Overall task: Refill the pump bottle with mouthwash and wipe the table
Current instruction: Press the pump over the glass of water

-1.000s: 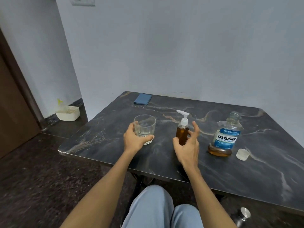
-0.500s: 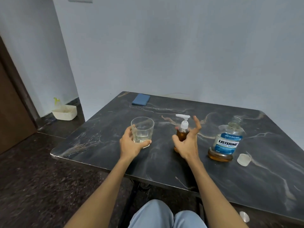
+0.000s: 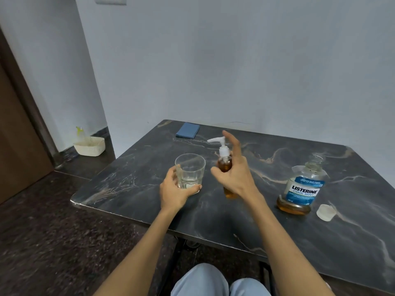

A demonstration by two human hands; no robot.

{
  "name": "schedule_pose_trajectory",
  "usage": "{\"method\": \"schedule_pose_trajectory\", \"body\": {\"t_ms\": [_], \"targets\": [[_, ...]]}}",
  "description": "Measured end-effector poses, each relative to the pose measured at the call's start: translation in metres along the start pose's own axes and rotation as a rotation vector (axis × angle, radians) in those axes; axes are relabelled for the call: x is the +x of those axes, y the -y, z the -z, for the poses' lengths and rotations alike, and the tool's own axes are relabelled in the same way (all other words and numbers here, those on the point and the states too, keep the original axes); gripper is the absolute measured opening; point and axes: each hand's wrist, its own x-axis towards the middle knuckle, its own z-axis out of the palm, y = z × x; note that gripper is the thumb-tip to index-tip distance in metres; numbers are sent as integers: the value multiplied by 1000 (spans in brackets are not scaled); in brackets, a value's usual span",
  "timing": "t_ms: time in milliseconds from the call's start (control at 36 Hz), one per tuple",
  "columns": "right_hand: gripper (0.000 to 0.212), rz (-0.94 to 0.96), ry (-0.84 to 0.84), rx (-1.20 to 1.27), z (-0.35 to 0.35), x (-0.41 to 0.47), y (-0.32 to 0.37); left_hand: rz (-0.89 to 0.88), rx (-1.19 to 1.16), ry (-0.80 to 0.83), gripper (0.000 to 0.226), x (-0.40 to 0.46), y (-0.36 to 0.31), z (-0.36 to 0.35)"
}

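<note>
A small amber pump bottle (image 3: 224, 165) with a white pump head stands out at mid-table. My right hand (image 3: 237, 178) grips its body, thumb on the left side, with the index finger raised straight beside the pump head. My left hand (image 3: 173, 191) holds a clear glass (image 3: 190, 167) that rests on the dark marble table (image 3: 128, 189) just left of the bottle. The uncapped Listerine mouthwash bottle (image 3: 303, 189), with a little amber liquid at its bottom, stands to the right. Its clear cap (image 3: 326, 212) lies beside it.
A folded blue cloth (image 3: 188, 130) lies at the table's far left corner. A white basket (image 3: 89, 146) sits on the floor by the wall, left of the table. My knees show under the table's near edge.
My right hand has closed round the pump bottle and brought it nearer the glass, its index finger now up by the pump head. My left hand has kept hold of the glass.
</note>
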Motion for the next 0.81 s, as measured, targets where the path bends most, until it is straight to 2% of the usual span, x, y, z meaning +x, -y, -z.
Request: {"method": "schedule_pose_trajectory", "body": {"t_ms": [194,306,500,694,806], "targets": [[85,-48,85,-66,-10,6,1,-3,20,0,82,-2,-3,0],[79,-71,99,-177,-12,6,0,2,26,-2,70,-3,-3,0],[64,-114,126,-217,-14,6,-2,-1,25,0,73,-3,-3,0],[78,-123,149,-113,-16,4,-3,-2,2,-3,70,-5,-5,1],[71,-131,170,-133,-17,3,-4,-4,13,-3,67,-6,-6,1]]}}
